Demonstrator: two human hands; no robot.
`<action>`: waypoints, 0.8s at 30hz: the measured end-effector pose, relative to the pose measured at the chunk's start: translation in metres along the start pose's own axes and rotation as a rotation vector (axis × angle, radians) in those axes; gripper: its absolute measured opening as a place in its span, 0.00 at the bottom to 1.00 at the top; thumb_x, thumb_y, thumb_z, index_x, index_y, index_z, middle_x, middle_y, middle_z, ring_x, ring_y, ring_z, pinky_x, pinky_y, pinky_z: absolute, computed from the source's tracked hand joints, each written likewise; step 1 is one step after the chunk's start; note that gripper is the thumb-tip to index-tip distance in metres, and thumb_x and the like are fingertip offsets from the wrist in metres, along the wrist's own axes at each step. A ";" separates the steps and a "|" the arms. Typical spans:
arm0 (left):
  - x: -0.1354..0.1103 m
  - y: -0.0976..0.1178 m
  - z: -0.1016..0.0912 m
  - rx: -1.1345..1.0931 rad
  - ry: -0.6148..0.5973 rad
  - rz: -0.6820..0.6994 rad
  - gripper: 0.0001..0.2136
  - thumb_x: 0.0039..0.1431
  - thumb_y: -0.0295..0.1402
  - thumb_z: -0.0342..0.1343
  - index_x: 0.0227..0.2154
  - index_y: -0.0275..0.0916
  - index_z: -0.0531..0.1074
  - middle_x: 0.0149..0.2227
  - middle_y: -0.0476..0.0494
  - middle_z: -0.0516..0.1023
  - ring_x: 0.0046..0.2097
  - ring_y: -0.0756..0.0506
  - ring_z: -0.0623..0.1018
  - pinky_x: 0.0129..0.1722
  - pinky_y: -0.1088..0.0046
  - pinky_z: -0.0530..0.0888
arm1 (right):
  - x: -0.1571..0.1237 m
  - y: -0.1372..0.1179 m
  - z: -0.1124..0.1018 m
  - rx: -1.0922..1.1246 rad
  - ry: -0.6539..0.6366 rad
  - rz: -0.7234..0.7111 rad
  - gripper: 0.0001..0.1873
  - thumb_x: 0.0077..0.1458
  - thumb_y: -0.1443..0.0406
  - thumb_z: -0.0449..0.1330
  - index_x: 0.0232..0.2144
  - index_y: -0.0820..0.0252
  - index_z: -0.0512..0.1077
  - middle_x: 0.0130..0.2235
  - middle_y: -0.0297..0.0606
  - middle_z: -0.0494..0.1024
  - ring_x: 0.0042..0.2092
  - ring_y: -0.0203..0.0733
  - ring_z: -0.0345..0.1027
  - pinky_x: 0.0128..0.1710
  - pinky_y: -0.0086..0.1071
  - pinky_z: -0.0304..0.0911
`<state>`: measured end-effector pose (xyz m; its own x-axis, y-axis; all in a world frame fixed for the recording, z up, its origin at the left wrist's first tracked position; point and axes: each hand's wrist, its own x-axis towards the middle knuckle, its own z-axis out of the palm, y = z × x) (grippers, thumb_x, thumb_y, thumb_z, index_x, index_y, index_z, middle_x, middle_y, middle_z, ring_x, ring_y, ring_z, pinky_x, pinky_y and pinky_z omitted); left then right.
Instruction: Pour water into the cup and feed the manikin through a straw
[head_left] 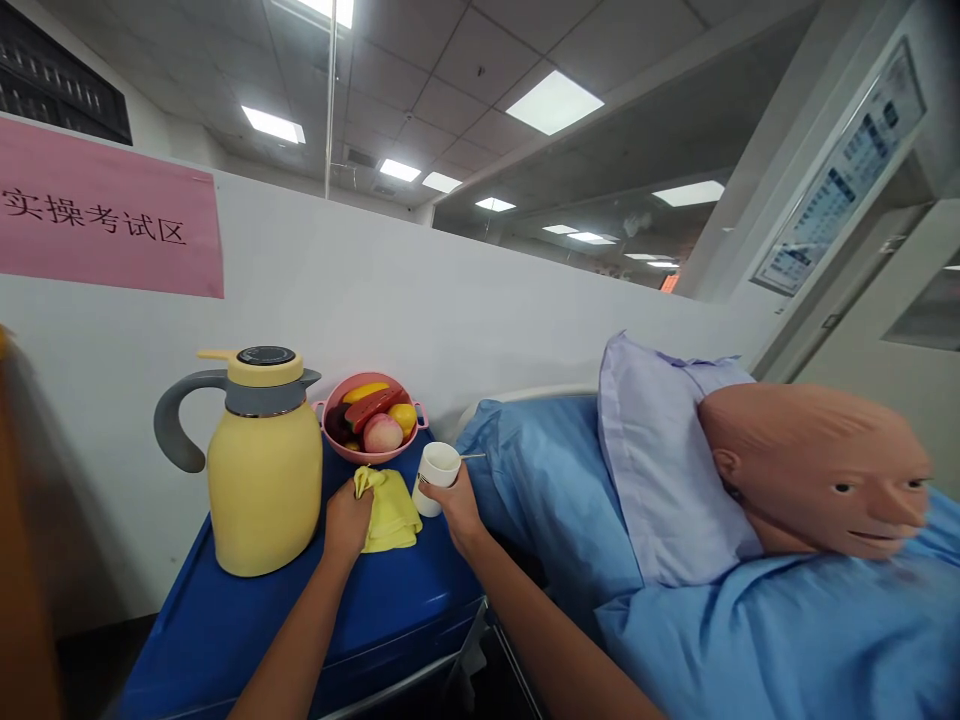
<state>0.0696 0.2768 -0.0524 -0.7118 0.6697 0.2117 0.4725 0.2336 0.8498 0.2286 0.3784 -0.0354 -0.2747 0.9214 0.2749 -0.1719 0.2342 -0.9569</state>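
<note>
My left hand [348, 522] is closed on the edge of a folded yellow cloth [391, 512], which lies over the blue tabletop [405, 590]. In my right hand [459, 505] is a white cup [430, 478], gripped round its right side. A thin stick-like piece [472, 456] shows just right of the cup's rim; whether it belongs to the cup I cannot tell. Behind the cloth stands a pink basket [324, 440] of fruit, among it a pinkish peach [382, 433]. Left of my left hand is a large yellow thermos jug [264, 480] with a grey handle.
A bed with blue bedding [540, 470] adjoins the table on the right. On it a mannequin head [817, 465] rests against a lavender pillow [667, 470]. A white partition [390, 270] rises behind the table, with a pink sign [112, 210] at the left.
</note>
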 end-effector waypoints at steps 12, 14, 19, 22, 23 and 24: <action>-0.001 -0.004 0.001 0.085 0.035 0.028 0.14 0.56 0.26 0.50 0.45 0.38 0.70 0.43 0.37 0.79 0.45 0.40 0.78 0.44 0.69 0.69 | -0.003 0.013 0.003 -0.050 -0.022 -0.045 0.35 0.33 0.69 0.70 0.47 0.57 0.64 0.45 0.37 0.77 0.46 0.46 0.71 0.50 0.40 0.65; 0.000 -0.004 0.001 0.098 0.022 0.024 0.15 0.56 0.26 0.50 0.46 0.37 0.70 0.43 0.36 0.80 0.46 0.38 0.78 0.44 0.67 0.70 | -0.003 0.015 0.004 -0.048 -0.032 -0.048 0.36 0.33 0.69 0.70 0.47 0.56 0.64 0.44 0.36 0.77 0.45 0.46 0.71 0.50 0.40 0.66; 0.001 0.002 -0.001 0.123 0.046 0.040 0.21 0.56 0.27 0.52 0.54 0.34 0.65 0.50 0.32 0.76 0.52 0.36 0.76 0.52 0.61 0.70 | -0.011 0.008 0.000 -0.021 -0.012 -0.035 0.43 0.29 0.69 0.71 0.51 0.55 0.63 0.48 0.39 0.76 0.51 0.51 0.70 0.53 0.44 0.66; -0.014 0.004 -0.008 0.135 0.095 0.091 0.26 0.57 0.28 0.51 0.59 0.30 0.57 0.60 0.27 0.66 0.62 0.36 0.66 0.61 0.60 0.63 | -0.038 -0.004 -0.016 -0.012 0.073 -0.010 0.50 0.27 0.66 0.73 0.56 0.56 0.59 0.60 0.45 0.67 0.64 0.59 0.55 0.64 0.51 0.51; -0.024 0.003 -0.011 0.142 0.105 0.110 0.26 0.58 0.29 0.50 0.59 0.29 0.57 0.62 0.26 0.63 0.64 0.36 0.62 0.62 0.59 0.61 | -0.053 -0.009 -0.024 -0.009 0.096 -0.007 0.51 0.28 0.64 0.73 0.57 0.56 0.59 0.63 0.46 0.63 0.66 0.60 0.50 0.66 0.53 0.46; -0.038 0.003 -0.014 0.149 0.109 0.125 0.26 0.59 0.31 0.50 0.60 0.29 0.57 0.63 0.26 0.61 0.66 0.36 0.59 0.63 0.59 0.60 | -0.070 -0.014 -0.035 -0.003 0.106 -0.014 0.49 0.31 0.63 0.72 0.58 0.55 0.59 0.64 0.46 0.61 0.67 0.59 0.48 0.66 0.53 0.45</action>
<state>0.0907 0.2423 -0.0509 -0.6911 0.6215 0.3689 0.6263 0.2602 0.7349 0.2830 0.3212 -0.0446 -0.1706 0.9456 0.2771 -0.1720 0.2483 -0.9533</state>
